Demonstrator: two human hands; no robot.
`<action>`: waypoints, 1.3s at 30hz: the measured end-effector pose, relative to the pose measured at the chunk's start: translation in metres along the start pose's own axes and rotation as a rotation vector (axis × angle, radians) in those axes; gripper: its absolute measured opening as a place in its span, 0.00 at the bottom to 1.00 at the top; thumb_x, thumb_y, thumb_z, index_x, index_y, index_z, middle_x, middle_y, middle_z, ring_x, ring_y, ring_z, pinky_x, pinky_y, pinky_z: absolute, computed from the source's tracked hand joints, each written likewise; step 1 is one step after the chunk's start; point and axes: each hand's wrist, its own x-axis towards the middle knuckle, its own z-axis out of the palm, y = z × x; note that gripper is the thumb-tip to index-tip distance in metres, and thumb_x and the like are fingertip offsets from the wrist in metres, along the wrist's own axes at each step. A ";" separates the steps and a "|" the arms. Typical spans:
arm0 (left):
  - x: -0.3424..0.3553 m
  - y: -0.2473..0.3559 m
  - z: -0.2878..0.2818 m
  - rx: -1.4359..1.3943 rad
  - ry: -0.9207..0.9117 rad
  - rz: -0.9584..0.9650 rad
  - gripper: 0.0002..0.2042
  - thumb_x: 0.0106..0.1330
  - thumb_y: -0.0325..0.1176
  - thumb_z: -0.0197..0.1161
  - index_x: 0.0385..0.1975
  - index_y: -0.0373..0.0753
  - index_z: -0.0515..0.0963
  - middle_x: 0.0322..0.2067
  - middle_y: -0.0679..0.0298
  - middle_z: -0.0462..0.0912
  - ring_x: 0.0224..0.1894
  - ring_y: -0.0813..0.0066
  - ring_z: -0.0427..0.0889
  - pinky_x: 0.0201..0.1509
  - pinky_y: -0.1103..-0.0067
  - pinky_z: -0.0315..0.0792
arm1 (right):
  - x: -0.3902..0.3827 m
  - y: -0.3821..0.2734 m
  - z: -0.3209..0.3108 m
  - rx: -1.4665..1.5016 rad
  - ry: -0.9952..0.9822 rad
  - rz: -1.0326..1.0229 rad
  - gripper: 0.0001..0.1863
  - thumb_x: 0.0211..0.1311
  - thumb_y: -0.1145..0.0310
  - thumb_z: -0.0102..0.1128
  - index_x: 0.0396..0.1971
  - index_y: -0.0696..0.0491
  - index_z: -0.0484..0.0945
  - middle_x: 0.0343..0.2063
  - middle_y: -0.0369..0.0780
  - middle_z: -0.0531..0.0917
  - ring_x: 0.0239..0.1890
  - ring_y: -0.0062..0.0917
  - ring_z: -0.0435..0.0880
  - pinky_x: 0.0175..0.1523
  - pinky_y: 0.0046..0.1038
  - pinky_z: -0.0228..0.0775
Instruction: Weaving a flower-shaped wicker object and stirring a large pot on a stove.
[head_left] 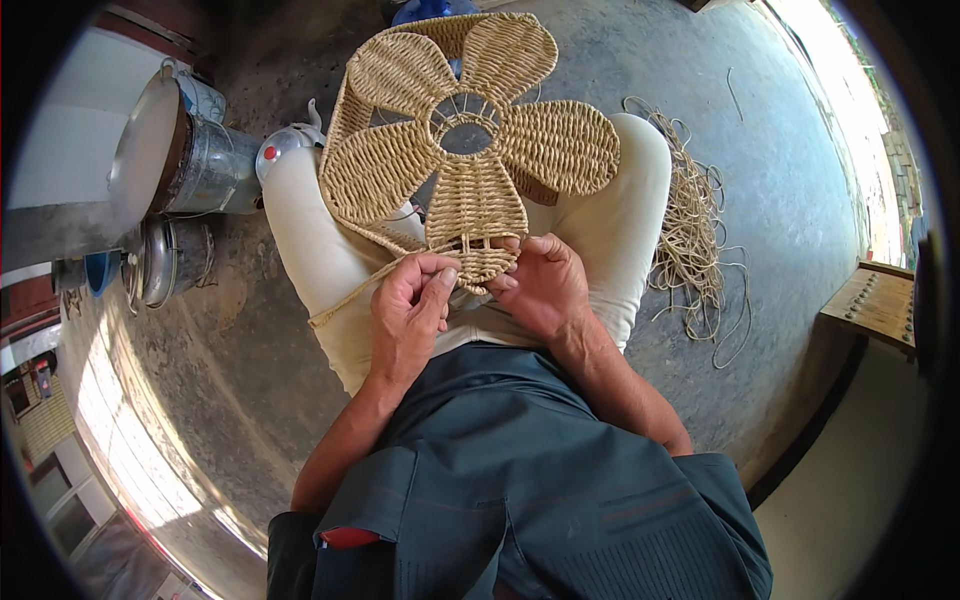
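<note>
A woven straw-coloured piece shaped like a flower (pixel 555 145), with five petals round an open ring, rests across my knees, a woven rim behind its left petals. Its lowest petal has a gap in the weave near the tip. My left hand (pixel 410 310) pinches a cord (pixel 351 298) at the left of that tip, thumb against forefinger; the cord trails down-left over my thigh. My right hand (pixel 545 288) holds the right side of the same petal tip, thumb out and fingers curled at the edge, partly hidden behind the weave.
A loose heap of cord (pixel 690 230) lies on the floor (pixel 760 170) right of my knee. Metal pots (pixel 215 165) and a blue container (pixel 100 270) stand at the left, a kettle-like item (pixel 280 150) by my left knee, and a wooden bench (pixel 865 305) at the right.
</note>
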 end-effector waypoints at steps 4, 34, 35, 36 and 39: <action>0.002 0.002 0.006 0.036 -0.025 -0.003 0.08 0.80 0.32 0.63 0.48 0.34 0.82 0.26 0.75 0.75 0.25 0.91 0.69 0.27 0.87 0.66 | 0.004 -0.002 -0.013 0.046 -0.077 0.052 0.08 0.67 0.69 0.60 0.41 0.56 0.81 0.35 0.35 0.82 0.32 0.23 0.74 0.38 0.28 0.68; 0.049 -0.013 0.065 0.943 -0.017 0.825 0.08 0.65 0.29 0.70 0.40 0.44 0.79 0.35 0.66 0.75 0.39 0.66 0.83 0.39 0.69 0.78 | -0.481 -0.494 -0.231 -0.333 1.279 -1.223 0.18 0.65 0.69 0.72 0.19 0.40 0.71 0.14 0.24 0.64 0.11 0.15 0.55 0.15 0.22 0.44; 0.046 -0.011 0.063 0.987 -0.016 0.797 0.08 0.65 0.29 0.70 0.40 0.44 0.79 0.35 0.66 0.76 0.40 0.66 0.83 0.39 0.69 0.78 | -0.477 -0.487 -0.246 -0.192 1.325 -1.104 0.17 0.67 0.64 0.71 0.20 0.42 0.73 0.14 0.26 0.69 0.11 0.16 0.59 0.15 0.19 0.47; 0.044 -0.007 0.065 1.027 -0.027 0.772 0.07 0.66 0.30 0.69 0.40 0.44 0.79 0.36 0.65 0.76 0.40 0.66 0.84 0.39 0.69 0.78 | -0.487 -0.475 -0.260 -0.286 1.542 -0.706 0.15 0.70 0.62 0.68 0.22 0.43 0.75 0.14 0.29 0.72 0.11 0.18 0.64 0.14 0.19 0.50; 0.046 -0.008 0.063 0.896 -0.028 0.745 0.06 0.67 0.30 0.69 0.39 0.43 0.79 0.35 0.64 0.78 0.38 0.63 0.84 0.39 0.68 0.78 | -0.569 -0.492 -0.275 -0.264 1.525 -0.977 0.13 0.70 0.62 0.68 0.25 0.46 0.77 0.19 0.33 0.79 0.17 0.21 0.75 0.20 0.19 0.66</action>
